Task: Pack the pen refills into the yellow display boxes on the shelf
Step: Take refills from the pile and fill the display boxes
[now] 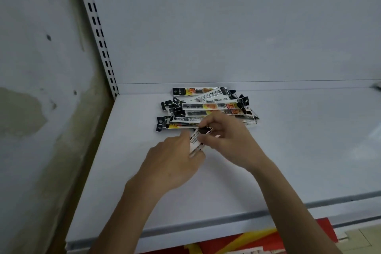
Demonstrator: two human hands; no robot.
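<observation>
Your two hands meet over one pen refill pack (195,137), just in front of the pile. Your left hand (173,161) grips the lower part of it, thumb on one side and curled fingers on the other. Your right hand (226,136) pinches its dark upper end. The long axis of the pack runs steeply, its dark end toward the pile and its white printed end toward you and slightly left.

The pile of pen refill packs (208,107) lies on the shelf (288,150) near its back edge, left of the middle. Those packs lie flat with their long axes across the shelf, roughly along the back edge. Some point their black hang tabs left and others right. You can make out at least six, but they overlap, so an exact count cannot be told.

The shelf is a plain white board. Behind it stands a pale back panel (226,27), and at its left a slotted upright (97,27) against a stained wall (31,68). Below the front lip is something red and yellow (257,239), too blurred to identify.
</observation>
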